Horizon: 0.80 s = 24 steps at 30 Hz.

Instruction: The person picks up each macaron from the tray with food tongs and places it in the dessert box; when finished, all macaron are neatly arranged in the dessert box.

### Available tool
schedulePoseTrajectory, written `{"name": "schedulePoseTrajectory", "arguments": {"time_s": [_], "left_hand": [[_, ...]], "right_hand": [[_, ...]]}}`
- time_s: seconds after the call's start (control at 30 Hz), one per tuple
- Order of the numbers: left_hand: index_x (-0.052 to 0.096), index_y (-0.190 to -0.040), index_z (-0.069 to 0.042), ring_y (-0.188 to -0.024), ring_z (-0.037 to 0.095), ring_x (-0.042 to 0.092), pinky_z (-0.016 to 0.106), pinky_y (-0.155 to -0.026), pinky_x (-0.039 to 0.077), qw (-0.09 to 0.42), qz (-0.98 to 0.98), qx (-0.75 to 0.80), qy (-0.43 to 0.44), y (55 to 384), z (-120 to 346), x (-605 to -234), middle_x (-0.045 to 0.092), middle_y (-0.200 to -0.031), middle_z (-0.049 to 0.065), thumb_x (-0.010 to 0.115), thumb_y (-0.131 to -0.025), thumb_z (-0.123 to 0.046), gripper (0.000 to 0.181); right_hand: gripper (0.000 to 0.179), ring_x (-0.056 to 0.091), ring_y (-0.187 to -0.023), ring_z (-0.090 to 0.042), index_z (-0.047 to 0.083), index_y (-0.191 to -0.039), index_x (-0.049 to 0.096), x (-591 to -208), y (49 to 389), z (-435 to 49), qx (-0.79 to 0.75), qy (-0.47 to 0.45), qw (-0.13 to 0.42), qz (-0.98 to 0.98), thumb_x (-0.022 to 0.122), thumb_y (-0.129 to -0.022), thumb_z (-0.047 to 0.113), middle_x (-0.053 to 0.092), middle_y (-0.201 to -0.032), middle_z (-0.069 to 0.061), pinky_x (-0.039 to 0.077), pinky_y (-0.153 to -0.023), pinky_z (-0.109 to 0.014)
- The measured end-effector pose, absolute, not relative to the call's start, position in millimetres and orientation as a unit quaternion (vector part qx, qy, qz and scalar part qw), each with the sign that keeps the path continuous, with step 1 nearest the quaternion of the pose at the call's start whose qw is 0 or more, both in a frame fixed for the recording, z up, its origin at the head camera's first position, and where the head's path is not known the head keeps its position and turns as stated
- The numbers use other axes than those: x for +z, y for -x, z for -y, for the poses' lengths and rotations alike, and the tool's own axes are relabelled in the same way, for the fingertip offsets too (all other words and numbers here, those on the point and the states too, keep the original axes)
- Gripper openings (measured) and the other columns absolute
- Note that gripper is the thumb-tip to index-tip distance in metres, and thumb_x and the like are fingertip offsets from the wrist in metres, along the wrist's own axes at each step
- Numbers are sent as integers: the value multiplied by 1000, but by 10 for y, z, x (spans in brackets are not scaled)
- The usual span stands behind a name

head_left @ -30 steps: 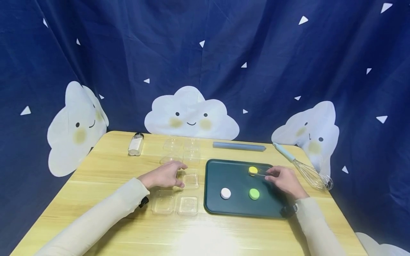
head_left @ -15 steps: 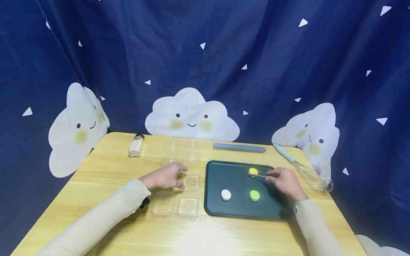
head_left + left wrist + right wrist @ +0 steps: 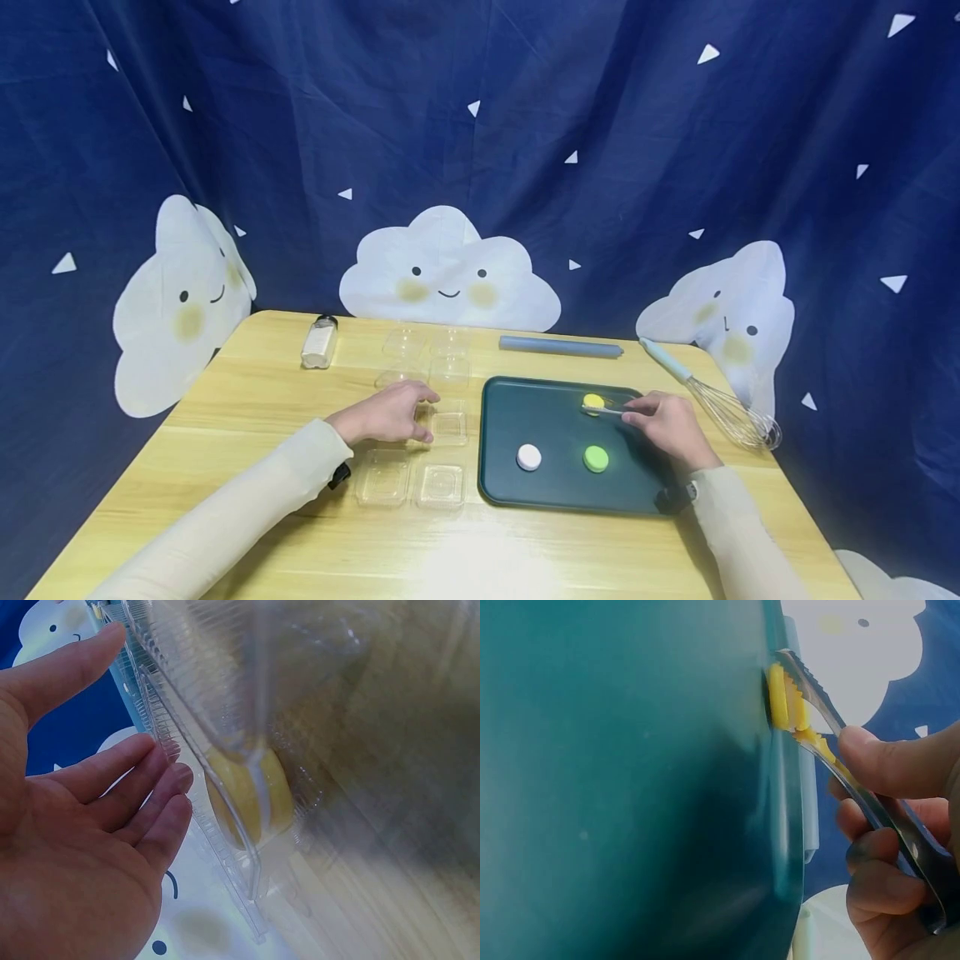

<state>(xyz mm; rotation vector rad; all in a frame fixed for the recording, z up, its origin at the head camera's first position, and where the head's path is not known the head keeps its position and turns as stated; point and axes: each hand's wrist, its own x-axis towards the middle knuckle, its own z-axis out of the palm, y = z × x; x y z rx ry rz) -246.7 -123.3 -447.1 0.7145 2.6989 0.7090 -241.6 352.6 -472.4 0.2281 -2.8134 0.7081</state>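
My right hand (image 3: 671, 423) grips metal tongs (image 3: 926, 862) at the right of the dark green tray (image 3: 558, 492). Their serrated tips lie on either side of a yellow macaron (image 3: 778, 697) at the tray's far part. A white macaron (image 3: 528, 457) and a green macaron (image 3: 596, 458) sit nearer on the tray. My left hand (image 3: 386, 412), thumb and fingers spread and relaxed, is over the clear plastic boxes (image 3: 450, 425). In the left wrist view its fingertips are right at a box's edge, and a yellowish macaron (image 3: 251, 795) shows through the plastic.
More clear boxes (image 3: 440, 486) stand in front of my left hand, and others (image 3: 450, 367) behind it. At the back are a jar (image 3: 319, 343) with a black lid and a blue-grey rod (image 3: 560, 346). A whisk (image 3: 723, 404) lies right of the tray.
The view has tipped slightly, so everything sits a little lower than a second ago. Both hands stay in place, and the tongs' tips remain at the yellow macaron.
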Motion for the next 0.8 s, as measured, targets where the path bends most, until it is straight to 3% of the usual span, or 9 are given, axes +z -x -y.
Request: {"name": "schedulePoseTrajectory", "arguments": {"time_s": [0.33, 0.6, 0.8], "left_hand": [[59, -137, -4, -139, 37, 51, 54, -121, 39, 131, -930, 240, -246, 2478, 1232, -4483, 59, -144, 15, 88, -76, -26, 71], [60, -136, -2, -136, 37, 53, 54, -119, 41, 126, -927, 243, -255, 2491, 1231, -4473, 61, -142, 16, 88, -76, -25, 70], [60, -137, -2, -136, 36, 54, 53, -119, 42, 129, -928, 246, -249, 2476, 1231, -4481, 61, -142, 15, 88, -75, -24, 71]], "right_hand": [[16, 69, -81, -22, 9, -95, 82, -4664, 2465, -3522, 247, -68, 151, 955, 83, -82, 19, 77, -85, -6, 52, -70, -33], [19, 70, -82, -25, 11, -97, 82, -4537, 2508, -3371, 269, -48, 205, 940, 81, -86, 26, 77, -88, -7, 50, -69, -28], [25, 64, -78, -6, 11, -101, 82, -4468, 2572, -3222, 324, -12, 239, 915, 82, -86, 30, 79, -95, -9, 45, -67, -15]]}}
